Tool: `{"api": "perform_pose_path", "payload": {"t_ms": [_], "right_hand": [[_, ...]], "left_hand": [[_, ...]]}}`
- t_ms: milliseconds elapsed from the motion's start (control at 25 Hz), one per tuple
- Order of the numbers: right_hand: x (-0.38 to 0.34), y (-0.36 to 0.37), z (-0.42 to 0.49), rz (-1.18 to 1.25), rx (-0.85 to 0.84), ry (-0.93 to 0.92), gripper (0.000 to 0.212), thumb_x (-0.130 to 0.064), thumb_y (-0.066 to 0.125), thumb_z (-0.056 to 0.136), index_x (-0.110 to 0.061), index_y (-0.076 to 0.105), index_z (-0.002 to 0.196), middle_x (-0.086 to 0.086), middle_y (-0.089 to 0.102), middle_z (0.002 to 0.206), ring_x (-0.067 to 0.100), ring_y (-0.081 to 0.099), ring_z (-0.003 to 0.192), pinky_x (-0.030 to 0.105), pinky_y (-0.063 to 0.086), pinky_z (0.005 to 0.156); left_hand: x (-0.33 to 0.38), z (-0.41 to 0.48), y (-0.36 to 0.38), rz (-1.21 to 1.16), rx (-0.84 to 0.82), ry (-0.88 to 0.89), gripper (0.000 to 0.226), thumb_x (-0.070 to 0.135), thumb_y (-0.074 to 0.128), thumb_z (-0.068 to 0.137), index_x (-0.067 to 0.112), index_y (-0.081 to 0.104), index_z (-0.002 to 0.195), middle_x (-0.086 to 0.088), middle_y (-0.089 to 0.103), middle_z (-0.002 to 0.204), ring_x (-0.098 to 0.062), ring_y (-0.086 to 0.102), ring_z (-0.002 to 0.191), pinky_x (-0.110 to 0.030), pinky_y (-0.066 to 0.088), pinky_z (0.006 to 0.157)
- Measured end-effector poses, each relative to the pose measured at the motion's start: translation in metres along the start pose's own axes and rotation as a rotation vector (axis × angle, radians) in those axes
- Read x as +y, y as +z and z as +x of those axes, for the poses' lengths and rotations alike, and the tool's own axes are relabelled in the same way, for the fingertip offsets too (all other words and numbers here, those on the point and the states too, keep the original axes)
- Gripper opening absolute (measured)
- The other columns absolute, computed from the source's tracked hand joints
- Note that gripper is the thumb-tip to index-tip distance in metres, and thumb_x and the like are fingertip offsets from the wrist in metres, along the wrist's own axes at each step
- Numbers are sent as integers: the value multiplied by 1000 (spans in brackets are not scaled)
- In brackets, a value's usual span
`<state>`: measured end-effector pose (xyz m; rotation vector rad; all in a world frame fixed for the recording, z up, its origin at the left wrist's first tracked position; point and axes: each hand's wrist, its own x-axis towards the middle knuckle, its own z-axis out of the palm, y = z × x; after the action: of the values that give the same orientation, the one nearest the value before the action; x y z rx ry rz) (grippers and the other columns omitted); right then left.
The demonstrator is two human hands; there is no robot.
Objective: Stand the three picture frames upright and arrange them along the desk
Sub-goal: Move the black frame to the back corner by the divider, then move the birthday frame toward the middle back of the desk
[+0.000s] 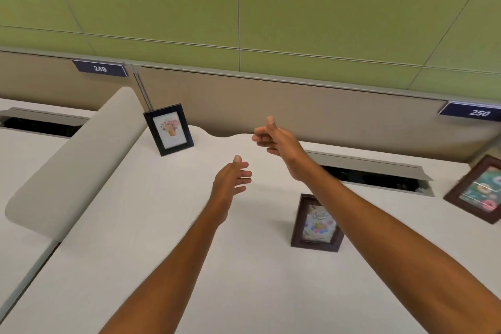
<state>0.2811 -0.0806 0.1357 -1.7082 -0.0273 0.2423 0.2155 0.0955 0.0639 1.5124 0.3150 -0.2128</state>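
A black frame with a flower picture (168,129) stands upright at the back left of the white desk (162,225), against the partition. A dark brown frame with a colourful print (315,224) stands upright mid-desk, partly hidden by my right forearm. A third brown frame (477,190) stands tilted at the right edge of view. My left hand (233,179) hovers open above the desk, right of the black frame. My right hand (273,138) is open and raised further back, near the desk's rear edge. Neither hand touches a frame.
A beige partition (298,106) with labels 249 (100,68) and 250 (478,112) runs along the back. A rounded beige side divider (76,160) borders the desk on the left. An open cable slot (374,176) lies at the back right.
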Motion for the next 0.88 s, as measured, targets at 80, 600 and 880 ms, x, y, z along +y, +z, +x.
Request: {"api": "perform_pose_path", "payload": {"t_ms": [80, 600, 880], "right_hand": [[3, -42, -21, -14, 42, -14, 67, -73, 38, 105, -20, 75, 125, -2, 83, 118, 21, 73, 120, 40, 48, 108], [114, -185, -125, -5, 248, 229, 57, -65, 53, 103, -16, 74, 123, 6, 78, 124, 26, 71, 120, 43, 52, 106], [164, -157, -138, 87, 191, 423, 64, -80, 30, 98, -33, 68, 119, -3, 76, 113, 18, 72, 106, 40, 53, 99]], "left_hand": [[-3, -14, 32, 44, -47, 9, 56, 67, 53, 106, 21, 76, 127, -6, 82, 121, -23, 78, 115, -42, 62, 103], [-57, -50, 149, 196, -106, -114, 53, 63, 48, 110, 20, 68, 133, -1, 74, 132, -24, 66, 128, -46, 49, 116], [-76, -55, 157, 160, -180, -178, 44, 66, 35, 112, 41, 70, 123, 8, 77, 129, -15, 68, 125, -41, 45, 113]]}}
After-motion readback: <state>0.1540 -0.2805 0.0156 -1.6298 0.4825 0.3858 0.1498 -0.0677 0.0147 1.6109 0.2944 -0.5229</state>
